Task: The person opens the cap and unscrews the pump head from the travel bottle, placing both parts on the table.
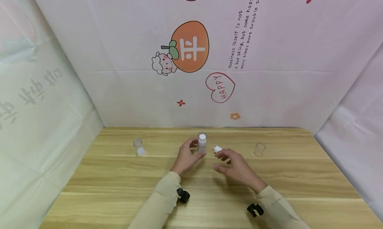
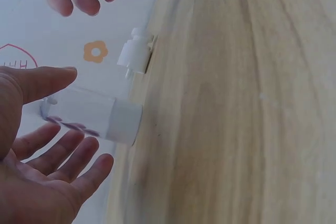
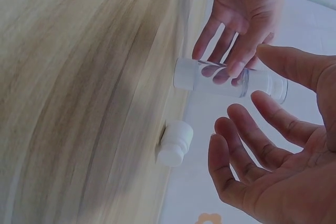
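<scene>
A clear cylindrical bottle [image 1: 202, 146] with a white base stands upright on the table, a white collar and clear rim at its top. My left hand [image 1: 186, 158] holds it from the left, thumb on the near side and fingers around the far side. Through its clear wall, fingers [image 3: 212, 71] show in the right wrist view. My right hand [image 1: 237, 167] hovers to the right with fingers spread and loosely bent, nothing in them. Just beyond those fingertips, a small white pump-like piece [image 1: 217, 149] lies on the table; the left wrist view shows its thin stem.
A clear container with a white bottom [image 1: 140, 151] is on the wooden table [image 1: 119, 189] at the left. At the right stands a clear empty cup-like cover [image 1: 259, 150]. Printed white cloth [image 1: 134, 99] hangs behind the table's back edge and at both sides.
</scene>
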Action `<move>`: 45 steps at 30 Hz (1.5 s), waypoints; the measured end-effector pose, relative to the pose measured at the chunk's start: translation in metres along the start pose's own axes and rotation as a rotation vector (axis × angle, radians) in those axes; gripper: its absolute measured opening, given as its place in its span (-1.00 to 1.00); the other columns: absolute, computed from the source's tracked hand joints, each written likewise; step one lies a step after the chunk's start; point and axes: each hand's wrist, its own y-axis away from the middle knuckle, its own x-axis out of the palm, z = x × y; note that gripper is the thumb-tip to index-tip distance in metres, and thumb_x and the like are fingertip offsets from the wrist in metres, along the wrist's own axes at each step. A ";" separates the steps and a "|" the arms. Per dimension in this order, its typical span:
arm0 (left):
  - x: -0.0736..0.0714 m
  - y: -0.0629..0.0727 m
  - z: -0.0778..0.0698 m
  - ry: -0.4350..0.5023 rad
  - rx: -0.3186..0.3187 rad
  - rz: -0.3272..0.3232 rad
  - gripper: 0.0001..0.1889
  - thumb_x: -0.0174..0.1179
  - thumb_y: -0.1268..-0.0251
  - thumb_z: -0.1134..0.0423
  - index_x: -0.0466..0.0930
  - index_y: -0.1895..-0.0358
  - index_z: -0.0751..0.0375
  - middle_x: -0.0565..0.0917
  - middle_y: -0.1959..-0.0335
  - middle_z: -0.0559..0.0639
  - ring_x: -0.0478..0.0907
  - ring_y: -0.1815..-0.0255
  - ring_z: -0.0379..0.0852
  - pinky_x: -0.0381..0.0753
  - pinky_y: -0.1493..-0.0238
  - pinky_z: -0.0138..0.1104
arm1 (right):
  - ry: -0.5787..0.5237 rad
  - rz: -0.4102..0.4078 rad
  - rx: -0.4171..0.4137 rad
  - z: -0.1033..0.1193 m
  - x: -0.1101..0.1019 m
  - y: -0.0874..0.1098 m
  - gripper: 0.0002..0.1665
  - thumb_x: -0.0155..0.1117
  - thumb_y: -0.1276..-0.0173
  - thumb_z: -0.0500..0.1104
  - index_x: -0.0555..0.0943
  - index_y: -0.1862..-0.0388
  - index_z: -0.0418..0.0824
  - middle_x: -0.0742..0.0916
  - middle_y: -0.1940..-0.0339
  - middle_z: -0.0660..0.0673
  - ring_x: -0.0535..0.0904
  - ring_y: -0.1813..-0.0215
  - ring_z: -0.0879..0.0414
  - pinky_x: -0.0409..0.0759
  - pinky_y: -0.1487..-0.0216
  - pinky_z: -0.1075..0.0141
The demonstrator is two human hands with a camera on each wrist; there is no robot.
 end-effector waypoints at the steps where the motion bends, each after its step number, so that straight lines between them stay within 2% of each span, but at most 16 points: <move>1: 0.001 -0.001 0.000 0.002 -0.006 -0.004 -0.45 0.42 -0.25 0.34 0.46 -0.29 0.33 0.57 -0.20 0.18 0.52 -0.22 0.14 0.52 -0.26 -0.02 | 0.003 0.001 0.002 0.000 0.000 0.000 -0.62 0.52 -0.27 -0.24 0.63 -0.03 -0.26 0.69 0.04 -0.18 0.60 0.00 -0.20 0.63 0.02 -0.08; 13: 0.007 -0.003 -0.001 0.024 0.008 -0.064 -0.58 0.38 -0.28 0.45 0.52 -0.17 0.39 0.61 -0.09 0.22 0.56 -0.15 0.17 0.59 -0.17 -0.02 | 0.003 0.003 0.022 0.001 -0.001 0.000 -0.63 0.51 -0.28 -0.23 0.64 -0.04 -0.23 0.70 0.03 -0.16 0.60 -0.02 -0.19 0.62 0.00 -0.09; 18: 0.007 -0.002 -0.001 0.025 0.024 -0.069 -0.61 0.38 -0.28 0.45 0.53 -0.14 0.40 0.62 -0.07 0.23 0.56 -0.13 0.18 0.61 -0.15 -0.03 | 0.005 0.002 0.013 0.000 -0.001 -0.001 -0.63 0.51 -0.28 -0.23 0.64 -0.03 -0.23 0.69 0.05 -0.13 0.60 -0.01 -0.18 0.63 0.01 -0.09; 27: 0.005 0.000 -0.006 0.019 0.019 -0.052 -0.61 0.36 -0.32 0.42 0.53 -0.17 0.32 0.61 -0.08 0.14 0.56 -0.13 0.08 0.62 -0.14 -0.13 | 0.010 -0.007 0.016 0.001 -0.002 -0.001 -0.62 0.52 -0.27 -0.24 0.64 -0.04 -0.23 0.69 0.05 -0.15 0.60 0.00 -0.18 0.63 0.02 -0.09; 35: -0.004 0.008 -0.018 -0.019 0.084 -0.035 -0.60 0.38 -0.31 0.36 0.55 -0.18 0.28 0.62 -0.07 0.11 0.57 -0.11 0.04 0.61 -0.15 -0.12 | 0.007 -0.013 0.026 0.003 -0.003 -0.002 -0.60 0.53 -0.27 -0.23 0.63 -0.05 -0.25 0.69 0.06 -0.15 0.60 0.00 -0.18 0.63 0.02 -0.09; 45: -0.021 0.021 -0.027 -0.184 0.216 -0.005 -0.59 0.39 -0.33 0.28 0.55 -0.19 0.25 0.62 -0.05 0.07 0.58 -0.05 0.00 0.61 -0.08 -0.08 | 0.003 -0.020 0.006 0.004 -0.004 -0.001 -0.57 0.53 -0.26 -0.24 0.61 -0.07 -0.26 0.70 0.06 -0.16 0.61 0.01 -0.18 0.65 0.04 -0.07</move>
